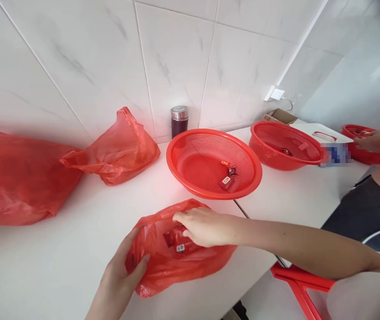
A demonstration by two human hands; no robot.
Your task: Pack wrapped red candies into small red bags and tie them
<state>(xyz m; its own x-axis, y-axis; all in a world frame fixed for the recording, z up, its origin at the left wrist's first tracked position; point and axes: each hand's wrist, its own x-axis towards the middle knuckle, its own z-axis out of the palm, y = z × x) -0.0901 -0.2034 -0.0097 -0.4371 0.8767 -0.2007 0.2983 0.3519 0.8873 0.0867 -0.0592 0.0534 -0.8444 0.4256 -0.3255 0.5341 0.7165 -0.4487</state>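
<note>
Likely light and soft, best pinched by their edges, red packets [180, 249] lie inside a thin, slippery-looking bag [190, 270] on a white desk [60, 262]. The left hand [120, 266] has its grip clamped on the bag's rim; whether the right hand [205, 226] grips a packet cannot be told. Printing there and in the basket [195, 173] beyond is too small to read.

The left grip [116, 271] and the right grip [206, 227] were bare hands with slim fingers [181, 216], and the left wrist [105, 302] was bare as well. The right forearm [286, 243], also bare, was long and smooth, with a tiny dark spot [283, 234] near its upper edge. Below the elbow [365, 263] showed a plain, off-white, rounded patch [365, 295], seemingly clothing; its cut was unclear.
</note>
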